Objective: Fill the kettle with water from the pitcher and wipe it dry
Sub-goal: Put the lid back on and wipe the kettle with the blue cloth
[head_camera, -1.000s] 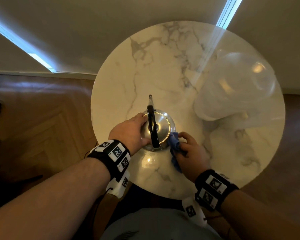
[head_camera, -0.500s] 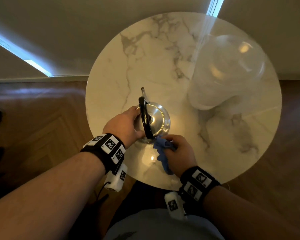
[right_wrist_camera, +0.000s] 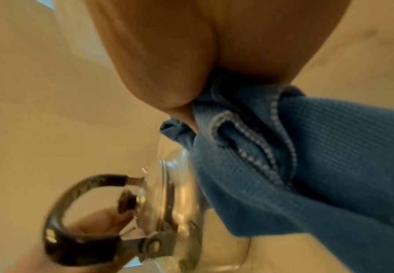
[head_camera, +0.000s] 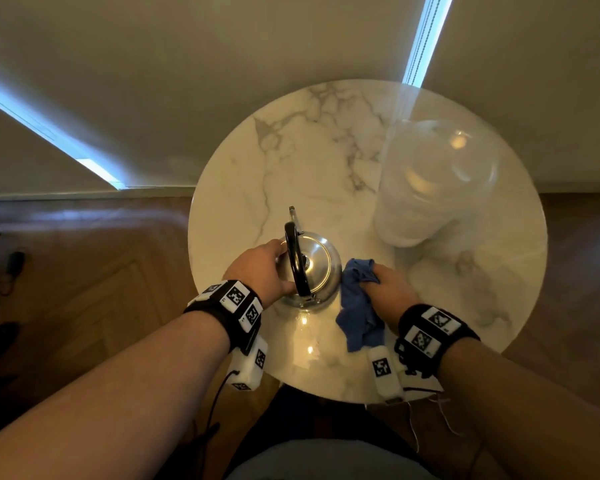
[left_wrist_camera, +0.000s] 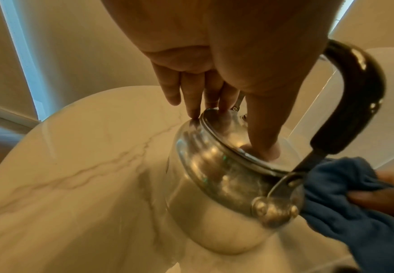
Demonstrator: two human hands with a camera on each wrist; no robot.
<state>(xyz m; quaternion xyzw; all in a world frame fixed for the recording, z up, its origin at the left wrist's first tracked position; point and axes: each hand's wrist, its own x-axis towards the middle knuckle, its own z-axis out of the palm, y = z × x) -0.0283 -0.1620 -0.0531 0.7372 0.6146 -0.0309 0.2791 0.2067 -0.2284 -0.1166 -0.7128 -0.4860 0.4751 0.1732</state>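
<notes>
A shiny steel kettle (head_camera: 314,268) with a black arched handle (head_camera: 296,261) stands near the front of the round marble table (head_camera: 326,161). My left hand (head_camera: 260,268) rests on its left side, straight fingers (left_wrist_camera: 217,96) and thumb pressing on the lid (left_wrist_camera: 228,133). My right hand (head_camera: 388,289) grips a bunched blue cloth (head_camera: 359,303) and presses it against the kettle's right side; the cloth (right_wrist_camera: 284,157) touches the steel wall (right_wrist_camera: 179,184). A clear plastic pitcher (head_camera: 433,181) stands at the back right of the table.
The table's front edge (head_camera: 326,393) lies just before my wrists. Wooden floor (head_camera: 84,271) spreads to the left and right, a pale wall (head_camera: 222,64) rises behind. A wet shine shows on the marble (head_camera: 305,341) in front of the kettle.
My right hand has carried the cloth from the kettle's near side round to its right side. The left hand stays on the lid. The view has shifted, so the table sits further right.
</notes>
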